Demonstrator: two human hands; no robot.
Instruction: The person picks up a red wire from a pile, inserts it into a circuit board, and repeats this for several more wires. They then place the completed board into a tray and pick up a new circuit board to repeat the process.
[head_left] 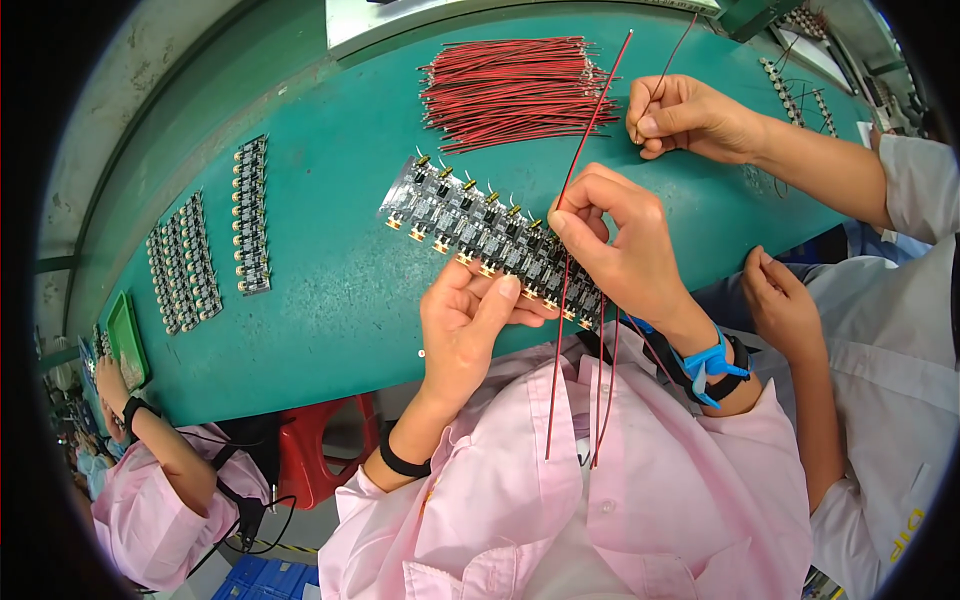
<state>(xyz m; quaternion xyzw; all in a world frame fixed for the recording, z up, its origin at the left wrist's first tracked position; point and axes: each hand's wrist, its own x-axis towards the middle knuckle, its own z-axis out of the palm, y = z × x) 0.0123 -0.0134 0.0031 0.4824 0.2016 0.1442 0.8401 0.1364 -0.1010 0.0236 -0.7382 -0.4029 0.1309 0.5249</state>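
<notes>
Red wire, thin and long, is pinched between the thumb and fingertips of the right hand, which is closed on it at the upper edge of the circuit board strip. Just below and to the left of that pinch, the left hand grips the strip's lower edge, thumb on top and fingers underneath, holding it tilted above the table. Beneath the right hand hang more wires; whether they are joined to the strip cannot be told.

The step in hand looks to be setting a wire against one of the small boards. From here the move calls for a steady left hold and a fine aim of the wire; its contact point is hidden behind the fingers.

Beyond the pinch, on the far side of the strip, lies a pile of red wires. To the right of it, a co-worker's hand pinches another wire. Well to the left of the grip, more board strips lie on the table, and past them sits a green tray near another person's hand.
</notes>
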